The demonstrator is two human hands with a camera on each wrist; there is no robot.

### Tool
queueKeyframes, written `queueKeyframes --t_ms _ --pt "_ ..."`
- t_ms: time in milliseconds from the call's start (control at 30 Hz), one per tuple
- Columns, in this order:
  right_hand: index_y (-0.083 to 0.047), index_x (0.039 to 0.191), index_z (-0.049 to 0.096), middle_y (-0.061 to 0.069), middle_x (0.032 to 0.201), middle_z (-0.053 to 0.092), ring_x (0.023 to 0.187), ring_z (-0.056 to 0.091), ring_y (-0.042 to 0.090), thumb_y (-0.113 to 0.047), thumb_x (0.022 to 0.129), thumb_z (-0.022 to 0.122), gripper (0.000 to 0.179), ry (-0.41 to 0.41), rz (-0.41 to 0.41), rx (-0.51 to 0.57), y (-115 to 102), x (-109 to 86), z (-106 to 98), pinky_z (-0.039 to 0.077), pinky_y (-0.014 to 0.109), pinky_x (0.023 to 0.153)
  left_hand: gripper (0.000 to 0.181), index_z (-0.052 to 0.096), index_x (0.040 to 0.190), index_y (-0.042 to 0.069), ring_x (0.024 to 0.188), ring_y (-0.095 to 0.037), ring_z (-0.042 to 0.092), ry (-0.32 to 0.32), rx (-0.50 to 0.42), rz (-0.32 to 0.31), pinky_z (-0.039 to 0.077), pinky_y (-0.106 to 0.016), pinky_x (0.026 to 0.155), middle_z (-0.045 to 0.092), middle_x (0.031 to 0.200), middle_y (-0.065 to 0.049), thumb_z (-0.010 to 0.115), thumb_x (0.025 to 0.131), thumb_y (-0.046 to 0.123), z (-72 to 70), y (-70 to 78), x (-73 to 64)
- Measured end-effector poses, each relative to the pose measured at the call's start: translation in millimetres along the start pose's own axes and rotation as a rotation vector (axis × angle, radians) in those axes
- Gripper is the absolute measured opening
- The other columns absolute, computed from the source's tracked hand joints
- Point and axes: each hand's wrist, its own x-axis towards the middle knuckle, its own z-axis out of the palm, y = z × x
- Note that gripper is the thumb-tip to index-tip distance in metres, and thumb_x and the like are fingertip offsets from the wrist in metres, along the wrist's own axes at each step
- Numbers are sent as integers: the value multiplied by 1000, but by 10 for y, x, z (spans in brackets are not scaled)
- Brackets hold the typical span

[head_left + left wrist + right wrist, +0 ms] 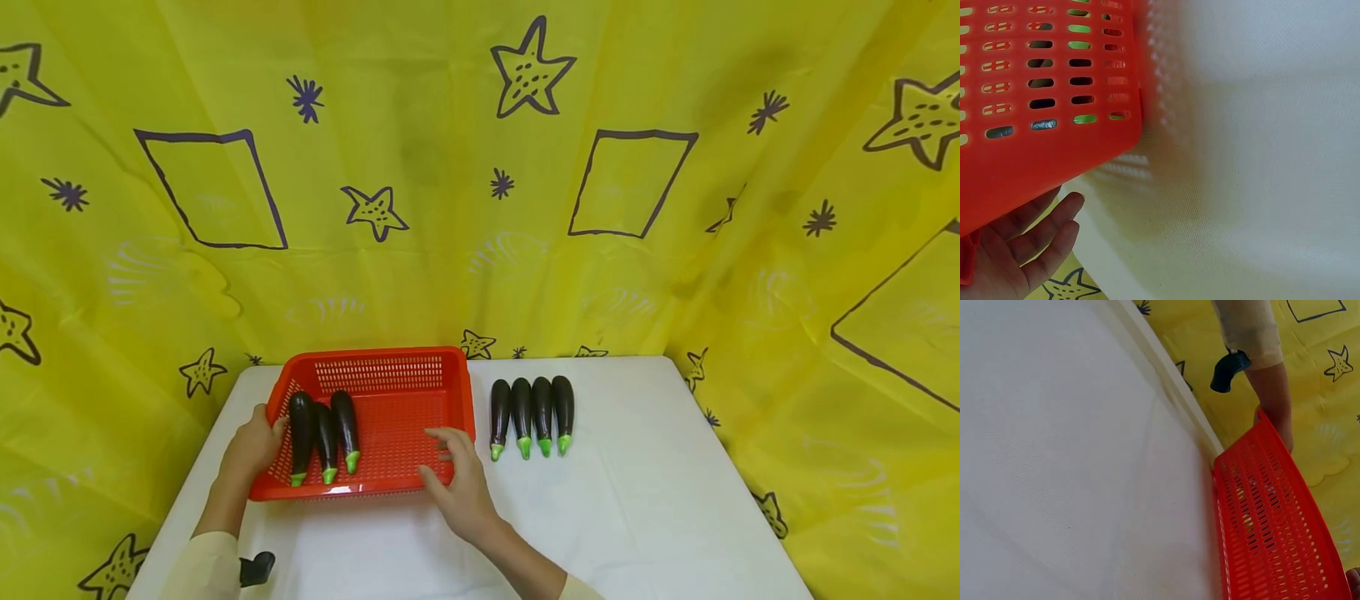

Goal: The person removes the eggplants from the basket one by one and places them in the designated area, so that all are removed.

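A red perforated plastic basket [405,421] stands at the back left of the white table. In its left part lie three dark eggplants [326,442] with green stem ends towards me. My left hand [255,442] grips the basket's left rim, thumb on the inner side; in the left wrist view its fingers [1054,225] show below the outside of the rim. My right hand [463,493] is at the basket's front right corner, thumb and fingers apart, with nothing between them. To the right of the basket, several more eggplants [522,417] lie side by side in a row.
The white tabletop [645,517] extends in front and to the right. A yellow curtain [450,275] with drawn stars hangs behind the table and along both sides. Something small and black [257,569] sits beside my left sleeve.
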Motion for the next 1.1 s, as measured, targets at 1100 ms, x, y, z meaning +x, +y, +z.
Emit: queueKeyframes --t_ms 1100 --pt "-1 140 55 11 126 58 113 59 37 -12 98 75 48 -91 308 44 47 817 697 52 42 92 43 33 128 -16 82 -46 62 25 -14 18 50 -61 74 59 96 -36 43 111 22 8 -21 22"
